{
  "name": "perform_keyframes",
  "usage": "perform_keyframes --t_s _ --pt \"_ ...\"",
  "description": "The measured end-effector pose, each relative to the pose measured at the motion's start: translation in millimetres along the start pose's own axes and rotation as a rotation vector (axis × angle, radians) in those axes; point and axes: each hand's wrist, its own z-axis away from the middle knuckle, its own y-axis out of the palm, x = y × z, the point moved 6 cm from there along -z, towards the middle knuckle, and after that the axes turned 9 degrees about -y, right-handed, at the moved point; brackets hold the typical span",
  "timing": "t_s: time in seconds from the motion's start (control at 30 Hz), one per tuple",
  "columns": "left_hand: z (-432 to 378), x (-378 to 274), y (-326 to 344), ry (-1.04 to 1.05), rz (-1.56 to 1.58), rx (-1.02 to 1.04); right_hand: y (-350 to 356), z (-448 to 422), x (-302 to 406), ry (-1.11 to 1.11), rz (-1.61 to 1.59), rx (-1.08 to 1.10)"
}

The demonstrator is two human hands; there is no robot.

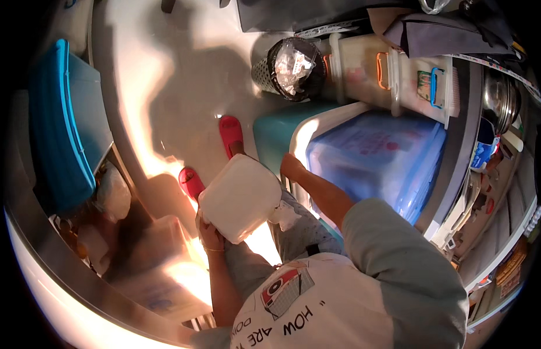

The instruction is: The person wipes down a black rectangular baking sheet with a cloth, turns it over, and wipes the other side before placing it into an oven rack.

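My left hand [210, 234] holds a white squarish block-like thing [240, 196] by its near left side, in front of my legs. It has rounded corners; whether it is a tub or a wrapped pack is not clear. A crumpled white piece [286, 215] sticks out at its right side. My right hand [291, 167] is bent down at the pale rim [302, 135] of a teal storage bin [272, 126]. Its fingertips are hidden, so I cannot tell what they grip. Right beside that hand lies a translucent blue storage box [362, 152].
A perforated black waste basket [268, 74] with a clear plastic bag stands ahead, beside stacked clear boxes [362, 65] with coloured latches. A blue-lidded box [63, 131] is at left. Shelves [497, 244] hold goods at right. My red slippers [231, 133] are on the sunlit floor [200, 87].
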Motion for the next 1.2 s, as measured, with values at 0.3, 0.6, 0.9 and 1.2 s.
perform_keyframes --t_s 0.3,0.6,0.9,1.2 --pt "18 -4 24 -0.006 0.005 -0.052 1 53 3 -0.063 -0.160 -0.108" --pt "1 -7 25 0.185 -0.363 -0.133 -19 117 3 -0.077 -0.201 -0.466" --pt "-22 -53 103 0.238 -0.663 -0.086 -24 148 0 -0.031 -0.228 -0.349" --pt "-31 -43 226 0.644 -0.988 0.180 -36 179 -6 0.024 -0.478 -0.424"
